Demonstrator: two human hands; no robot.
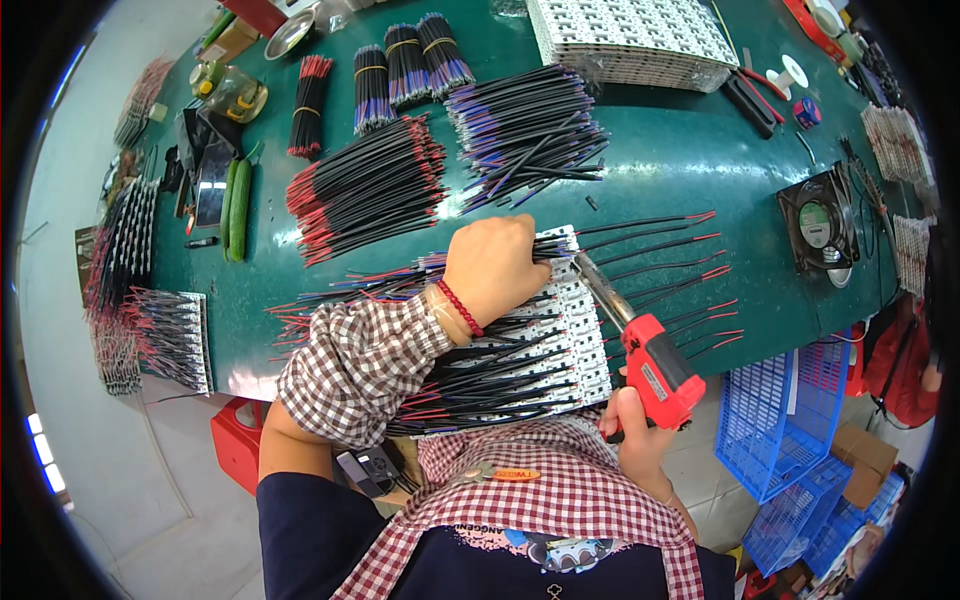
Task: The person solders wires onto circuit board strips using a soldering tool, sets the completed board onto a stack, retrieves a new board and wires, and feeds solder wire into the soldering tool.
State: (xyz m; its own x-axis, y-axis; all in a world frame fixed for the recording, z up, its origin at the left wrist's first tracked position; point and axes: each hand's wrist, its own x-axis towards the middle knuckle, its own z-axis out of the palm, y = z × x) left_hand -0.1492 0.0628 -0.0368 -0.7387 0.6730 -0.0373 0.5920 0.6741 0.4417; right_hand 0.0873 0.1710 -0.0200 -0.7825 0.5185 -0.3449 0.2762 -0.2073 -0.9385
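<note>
My right hand (640, 435) is wrapped round the handle of a red and black soldering gun (660, 375). The metal tip points up and left, at the top right of a white circuit board panel (590, 335). My left hand (492, 262) lies closed over the panel's far end, close to the gun's tip. Black wires run beside its fingers, but the fingertips are hidden, so what they pinch does not show. Many black wires with red ends (490, 385) lie across the panel. Other black wires (670, 290) stick out past its right edge.
Loose red-ended wires (365, 190) and blue-ended wires (525, 135) lie in piles beyond the panel, with banded bundles (410, 65) behind. White panels (630, 40) are stacked at the back. A fan (818, 222) stands right, cucumbers (236, 210) left, blue crates (780, 420) below the right edge.
</note>
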